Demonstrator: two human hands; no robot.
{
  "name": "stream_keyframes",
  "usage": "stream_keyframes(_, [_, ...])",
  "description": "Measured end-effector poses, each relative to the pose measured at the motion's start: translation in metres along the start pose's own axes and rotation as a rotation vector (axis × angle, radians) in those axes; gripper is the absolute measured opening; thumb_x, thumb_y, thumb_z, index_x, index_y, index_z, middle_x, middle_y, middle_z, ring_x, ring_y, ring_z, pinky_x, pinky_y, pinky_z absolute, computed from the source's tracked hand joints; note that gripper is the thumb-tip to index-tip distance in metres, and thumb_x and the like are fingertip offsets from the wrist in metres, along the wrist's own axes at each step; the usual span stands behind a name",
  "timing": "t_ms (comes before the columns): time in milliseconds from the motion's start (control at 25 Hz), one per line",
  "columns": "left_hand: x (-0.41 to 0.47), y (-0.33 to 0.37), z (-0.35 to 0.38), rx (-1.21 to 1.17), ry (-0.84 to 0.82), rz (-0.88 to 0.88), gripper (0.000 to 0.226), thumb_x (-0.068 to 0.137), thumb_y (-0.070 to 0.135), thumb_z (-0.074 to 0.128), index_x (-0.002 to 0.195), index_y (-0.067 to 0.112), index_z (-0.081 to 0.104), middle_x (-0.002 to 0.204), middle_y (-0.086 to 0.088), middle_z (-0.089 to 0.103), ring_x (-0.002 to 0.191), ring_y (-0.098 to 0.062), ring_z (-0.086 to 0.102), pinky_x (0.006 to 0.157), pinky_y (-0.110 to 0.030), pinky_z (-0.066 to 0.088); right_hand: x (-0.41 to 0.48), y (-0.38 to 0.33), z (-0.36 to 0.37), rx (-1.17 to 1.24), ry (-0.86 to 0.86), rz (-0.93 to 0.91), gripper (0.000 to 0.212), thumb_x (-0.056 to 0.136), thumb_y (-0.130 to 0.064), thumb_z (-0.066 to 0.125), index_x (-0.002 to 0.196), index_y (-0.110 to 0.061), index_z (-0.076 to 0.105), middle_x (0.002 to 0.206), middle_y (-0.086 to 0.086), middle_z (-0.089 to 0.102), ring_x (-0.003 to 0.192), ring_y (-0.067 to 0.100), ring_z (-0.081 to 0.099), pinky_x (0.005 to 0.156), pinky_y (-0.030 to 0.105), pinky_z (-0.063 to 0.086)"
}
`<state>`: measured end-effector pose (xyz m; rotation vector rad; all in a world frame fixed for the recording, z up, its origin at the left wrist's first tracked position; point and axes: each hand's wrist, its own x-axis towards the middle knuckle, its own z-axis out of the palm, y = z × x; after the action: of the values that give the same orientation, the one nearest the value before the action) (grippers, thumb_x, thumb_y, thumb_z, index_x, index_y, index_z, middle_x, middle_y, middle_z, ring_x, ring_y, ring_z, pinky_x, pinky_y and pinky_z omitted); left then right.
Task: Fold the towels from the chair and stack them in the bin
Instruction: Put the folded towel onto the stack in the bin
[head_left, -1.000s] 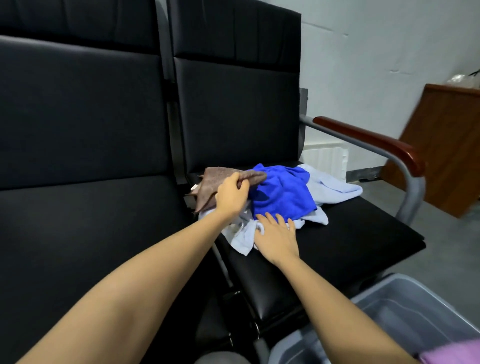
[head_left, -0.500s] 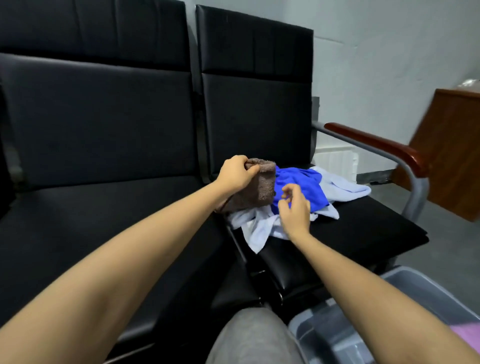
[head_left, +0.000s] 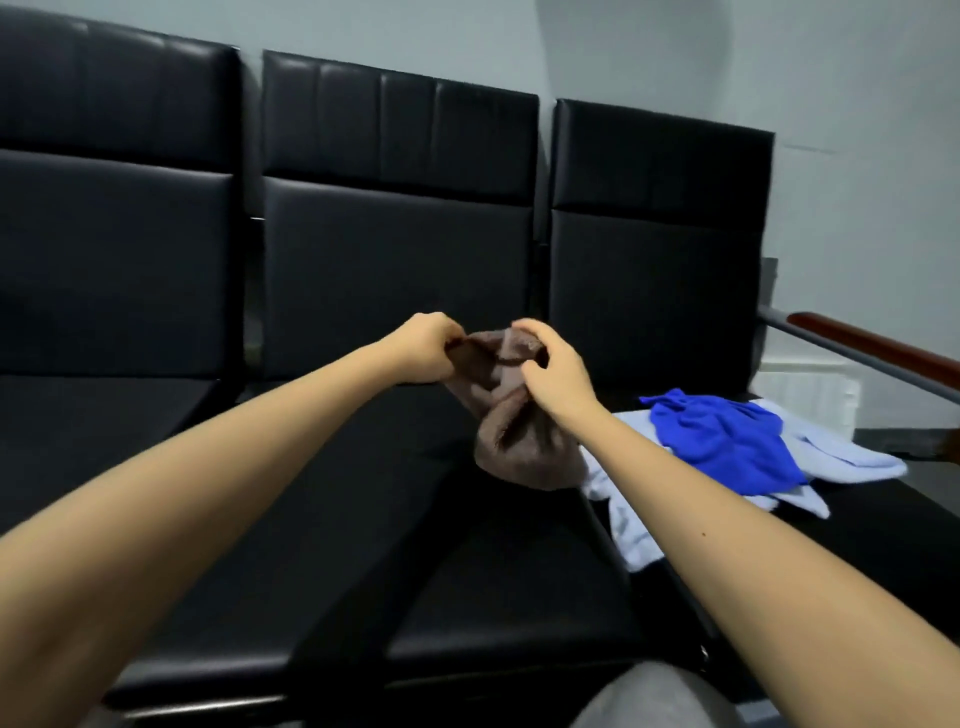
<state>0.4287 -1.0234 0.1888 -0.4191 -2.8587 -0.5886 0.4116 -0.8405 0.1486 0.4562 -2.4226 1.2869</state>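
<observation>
Black padded leatherette row of chairs (head_left: 332, 545) is carrying the pile on its right-hand seat. There a crumpled pale blue cloth towel (head_left: 847, 457) is lying under a bright blue soft towel (head_left: 722, 441). Brown terry towel (head_left: 519, 447) is hanging bunched over the middle seat's right edge. Left hand (head_left: 423, 345) and right hand (head_left: 556, 371) are pinching its top edge, fingers (head_left: 530, 330) curled closed on the fabric.

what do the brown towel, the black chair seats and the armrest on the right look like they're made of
Brown towel: soft matte terry or microfibre, judging by its fuzzy nap and limp bunched folds. Chair seats: likely leather or faux leather over padding; smooth, dull sheen, panel seams. Armrest: seemingly varnished reddish-brown wood, glossy highlight, on a grey metal-looking tube.
</observation>
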Motion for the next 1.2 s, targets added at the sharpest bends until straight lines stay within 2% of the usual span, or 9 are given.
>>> stream_keyframes(120, [-0.023, -0.060, -0.016, 0.249, 0.035, -0.227, 0.017, 0.083, 0.018, 0.056, 0.095, 0.023, 0.067, 0.094, -0.002, 0.061, 0.092, -0.026, 0.060, 0.068, -0.029, 0.043, 0.002, -0.012, 0.022, -0.255, -0.045, 0.088, 0.038, 0.084, -0.004, 0.045, 0.094, -0.036, 0.064, 0.112, -0.004, 0.065, 0.102, 0.024, 0.059, 0.079, 0.032, 0.047])
stream_keyframes(240, [-0.035, -0.104, -0.026, 0.153, 0.034, -0.354, 0.014, 0.085, 0.017, 0.053, 0.090, 0.023, 0.066, 0.096, -0.006, 0.065, 0.091, -0.027, 0.062, 0.066, -0.027, 0.045, 0.009, -0.028, 0.040, -0.449, -0.133, 0.040, 0.038, 0.090, -0.009, 0.047, 0.101, -0.039, 0.067, 0.114, -0.007, 0.065, 0.104, 0.022, 0.060, 0.077, 0.031, 0.047])
stream_keyframes(440, [-0.026, -0.137, -0.053, -0.181, 0.086, -0.465, 0.024, 0.084, 0.001, 0.051, 0.094, 0.010, 0.071, 0.081, -0.004, 0.063, 0.068, -0.016, 0.056, 0.051, -0.021, 0.044, 0.055, -0.053, 0.035, -0.167, -0.120, 0.011, 0.004, 0.093, -0.022, 0.053, 0.094, -0.024, 0.056, 0.073, 0.002, 0.065, 0.057, 0.022, 0.064, 0.065, 0.039, 0.053])
stream_keyframes(560, [-0.008, -0.145, -0.081, -0.131, 0.338, -0.461, 0.024, 0.084, 0.011, 0.053, 0.096, 0.021, 0.073, 0.102, -0.007, 0.070, 0.094, -0.025, 0.063, 0.077, -0.031, 0.052, 0.089, -0.061, 0.021, -0.252, 0.009, -0.055, 0.006, 0.090, -0.018, 0.059, 0.094, -0.015, 0.062, 0.079, -0.001, 0.060, 0.077, 0.021, 0.058, 0.072, 0.034, 0.045])
stream_keyframes(680, [0.010, -0.121, -0.116, -0.066, 0.609, -0.349, 0.026, 0.089, 0.014, 0.051, 0.103, 0.024, 0.070, 0.111, -0.006, 0.068, 0.106, -0.029, 0.059, 0.088, -0.035, 0.048, 0.117, -0.075, 0.017, 0.156, 0.149, 0.085, 0.006, 0.091, -0.005, 0.056, 0.088, -0.006, 0.061, 0.071, 0.006, 0.060, 0.065, 0.020, 0.058, 0.065, 0.031, 0.047])
stream_keyframes(800, [0.014, -0.098, -0.130, 0.072, 0.799, -0.198, 0.023, 0.093, 0.017, 0.051, 0.106, 0.020, 0.069, 0.108, -0.006, 0.069, 0.106, -0.030, 0.059, 0.086, -0.037, 0.042, 0.127, -0.078, 0.013, 0.449, 0.218, 0.165, 0.019, 0.093, -0.001, 0.051, 0.078, -0.012, 0.056, 0.076, 0.001, 0.060, 0.074, 0.017, 0.062, 0.080, 0.033, 0.051])
stream_keyframes(880, [0.003, -0.101, -0.126, 0.072, 0.754, -0.152, 0.020, 0.093, 0.021, 0.053, 0.105, 0.018, 0.069, 0.105, -0.004, 0.070, 0.102, -0.027, 0.060, 0.083, -0.035, 0.044, 0.116, -0.070, 0.010, 0.412, 0.177, 0.158, 0.013, 0.094, -0.001, 0.050, 0.086, -0.008, 0.056, 0.077, 0.000, 0.058, 0.071, 0.015, 0.061, 0.075, 0.026, 0.053])
stream_keyframes(1040, [-0.040, -0.129, -0.081, 0.060, 0.350, -0.022, 0.014, 0.090, 0.019, 0.062, 0.097, 0.012, 0.071, 0.097, -0.003, 0.071, 0.094, -0.020, 0.065, 0.080, -0.030, 0.046, 0.057, -0.028, 0.006, 0.139, -0.184, 0.117, 0.017, 0.085, 0.006, 0.058, 0.089, -0.010, 0.053, 0.073, 0.003, 0.053, 0.063, 0.011, 0.049, 0.051, 0.012, 0.043])
stream_keyframes(1200, [-0.080, -0.134, -0.018, 0.004, 0.039, 0.063, 0.014, 0.086, 0.018, 0.067, 0.093, 0.008, 0.074, 0.089, 0.003, 0.071, 0.075, 0.016, 0.058, 0.073, -0.013, 0.044, -0.011, 0.017, 0.006, -0.157, -0.598, 0.158, 0.044, 0.062, -0.001, 0.056, 0.103, -0.017, 0.054, 0.084, -0.002, 0.050, 0.065, 0.005, 0.042, 0.051, 0.011, 0.034])
